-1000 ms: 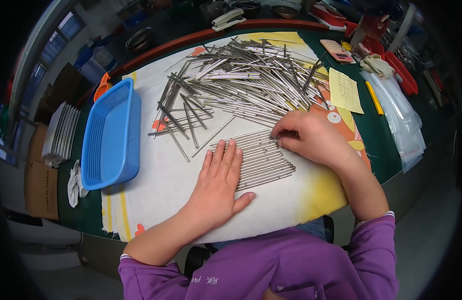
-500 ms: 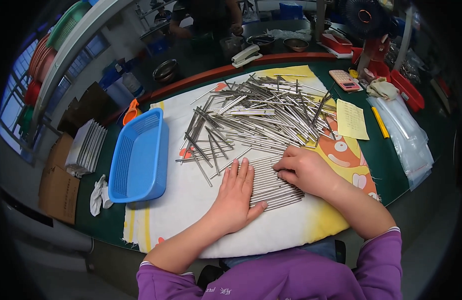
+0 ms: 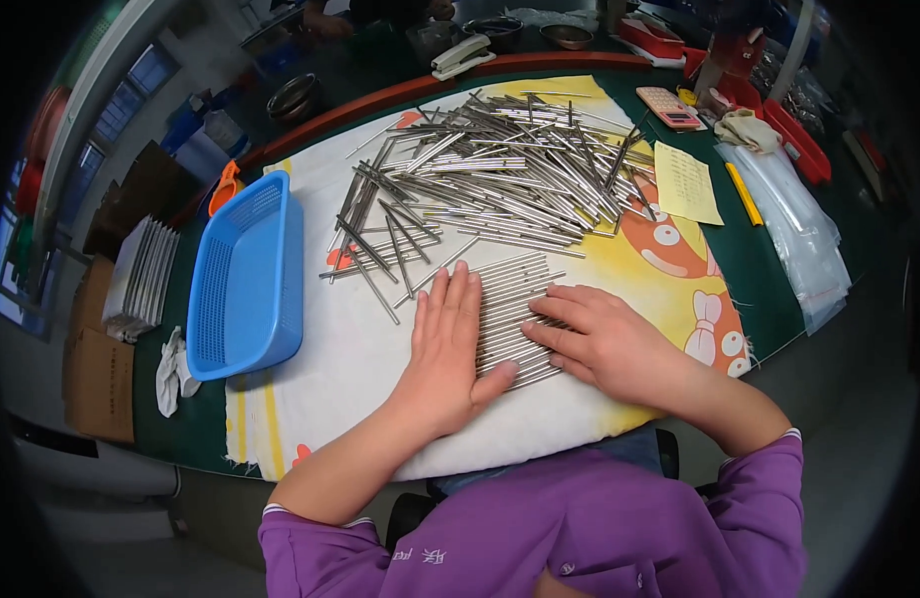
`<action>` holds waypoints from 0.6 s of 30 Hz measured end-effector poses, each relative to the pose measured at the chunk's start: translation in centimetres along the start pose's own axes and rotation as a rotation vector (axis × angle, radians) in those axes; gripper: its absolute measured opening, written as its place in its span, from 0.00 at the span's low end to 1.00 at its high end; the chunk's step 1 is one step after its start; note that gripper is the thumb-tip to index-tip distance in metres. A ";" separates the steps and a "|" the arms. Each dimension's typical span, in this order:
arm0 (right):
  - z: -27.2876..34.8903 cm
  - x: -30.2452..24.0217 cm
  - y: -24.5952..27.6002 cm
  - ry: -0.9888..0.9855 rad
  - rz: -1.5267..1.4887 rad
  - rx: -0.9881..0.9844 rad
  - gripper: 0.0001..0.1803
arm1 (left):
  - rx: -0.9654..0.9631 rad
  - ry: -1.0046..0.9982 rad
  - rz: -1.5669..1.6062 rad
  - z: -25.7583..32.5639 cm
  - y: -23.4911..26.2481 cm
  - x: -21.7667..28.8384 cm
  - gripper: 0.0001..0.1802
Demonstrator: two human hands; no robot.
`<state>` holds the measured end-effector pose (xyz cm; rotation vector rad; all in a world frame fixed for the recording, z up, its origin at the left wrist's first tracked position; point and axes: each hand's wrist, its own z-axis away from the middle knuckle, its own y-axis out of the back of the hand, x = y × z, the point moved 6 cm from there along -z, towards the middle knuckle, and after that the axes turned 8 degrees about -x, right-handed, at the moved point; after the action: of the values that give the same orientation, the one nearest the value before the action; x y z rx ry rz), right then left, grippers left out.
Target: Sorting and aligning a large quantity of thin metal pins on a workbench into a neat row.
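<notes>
A row of thin metal rods (image 3: 510,311) lies side by side on a white and yellow printed cloth (image 3: 365,404). Flat along the row's left ends rests my left hand (image 3: 442,349), fingers stretched out and thumb apart. My right hand (image 3: 602,339) lies over the right part of the row, its fingers extended and slightly spread on the rods. Beyond both hands a big loose pile of metal rods (image 3: 500,179) covers the far half of the cloth, pointing in many directions. Several stray rods lie at the pile's left side.
A blue plastic basket (image 3: 246,289) stands left of the cloth, near a white glove (image 3: 171,374). To the right are a yellow paper note (image 3: 686,184), a yellow marker (image 3: 744,194), clear plastic bags (image 3: 789,229) and a pink calculator (image 3: 669,107). A stapler (image 3: 463,57) sits at the back.
My right hand has gone from bent fingers at the row's far right to lying spread over the rods. My left hand stays along the left ends. The view has tilted down.
</notes>
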<state>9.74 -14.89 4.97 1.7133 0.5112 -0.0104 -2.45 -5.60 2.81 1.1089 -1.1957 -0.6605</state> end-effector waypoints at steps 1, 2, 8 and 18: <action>0.7 0.0 -0.9 -0.051 0.018 -0.099 0.29 | 0.074 0.034 0.039 -0.2 0.4 -0.8 0.44; 1.4 -0.4 -0.9 -0.057 0.016 -0.104 0.29 | 0.149 0.069 0.076 -0.3 0.8 -1.4 0.39; 3.5 -2.3 -1.3 -0.167 0.014 -0.292 0.40 | 0.211 0.180 0.026 -0.2 0.9 -2.5 0.34; -0.3 1.2 0.6 -0.190 -0.094 -0.054 0.39 | 0.315 0.101 0.385 -0.5 1.7 -4.0 0.33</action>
<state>10.93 -14.33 5.21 1.6154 0.4462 -0.2229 -3.39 -1.35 2.90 1.1122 -1.4073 -0.1205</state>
